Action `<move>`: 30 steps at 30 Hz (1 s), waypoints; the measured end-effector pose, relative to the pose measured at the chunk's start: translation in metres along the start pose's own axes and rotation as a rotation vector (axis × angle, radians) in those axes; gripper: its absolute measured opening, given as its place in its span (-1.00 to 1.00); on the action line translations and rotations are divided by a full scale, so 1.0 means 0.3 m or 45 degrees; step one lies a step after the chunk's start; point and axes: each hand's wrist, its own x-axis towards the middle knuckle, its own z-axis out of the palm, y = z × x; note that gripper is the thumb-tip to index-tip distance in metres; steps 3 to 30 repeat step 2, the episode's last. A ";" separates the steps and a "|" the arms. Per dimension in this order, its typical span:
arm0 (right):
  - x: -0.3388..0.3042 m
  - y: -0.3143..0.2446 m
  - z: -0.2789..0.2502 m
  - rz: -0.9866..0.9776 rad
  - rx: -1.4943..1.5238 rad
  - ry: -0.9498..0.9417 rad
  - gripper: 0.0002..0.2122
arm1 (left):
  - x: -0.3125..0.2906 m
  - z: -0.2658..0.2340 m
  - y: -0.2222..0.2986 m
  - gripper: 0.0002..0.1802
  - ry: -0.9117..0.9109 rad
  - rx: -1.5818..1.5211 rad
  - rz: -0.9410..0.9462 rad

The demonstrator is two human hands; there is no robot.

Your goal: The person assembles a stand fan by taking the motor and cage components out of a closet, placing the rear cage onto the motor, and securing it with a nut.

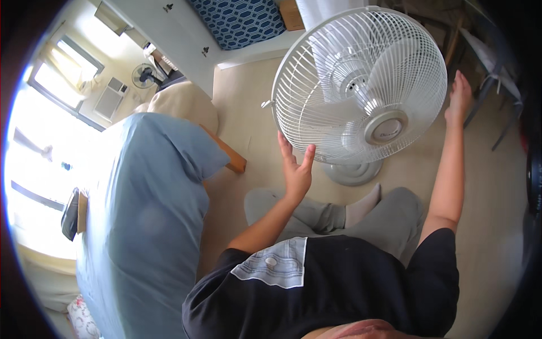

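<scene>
A white floor fan stands in front of me, its round wire grille tilted up and its pale blades showing through the wires. An oval badge sits at the middle of the grille, and a small clip sticks out from the left rim. Below, the round grey-white base rests on the floor. My left hand is at the lower left rim with its fingers apart. Beside the right rim, my right hand is raised with fingers stretched out; whether it touches the rim I cannot tell.
To my left is a bed with a blue sheet and a wooden leg. Behind the fan stand a white cabinet and a blue patterned cushion. Dark folding legs stand at the right. My crossed legs are near the base.
</scene>
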 end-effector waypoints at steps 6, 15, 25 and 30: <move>-0.038 0.082 0.021 0.278 0.333 -0.392 -0.36 | -0.004 -0.017 -0.016 -0.04 0.047 0.027 0.033; -0.038 0.082 0.021 0.278 0.333 -0.392 -0.36 | -0.004 -0.017 -0.016 -0.04 0.047 0.027 0.033; -0.038 0.082 0.021 0.278 0.333 -0.392 -0.36 | -0.004 -0.017 -0.016 -0.04 0.047 0.027 0.033; -0.038 0.082 0.021 0.278 0.333 -0.392 -0.36 | -0.004 -0.017 -0.016 -0.04 0.047 0.027 0.033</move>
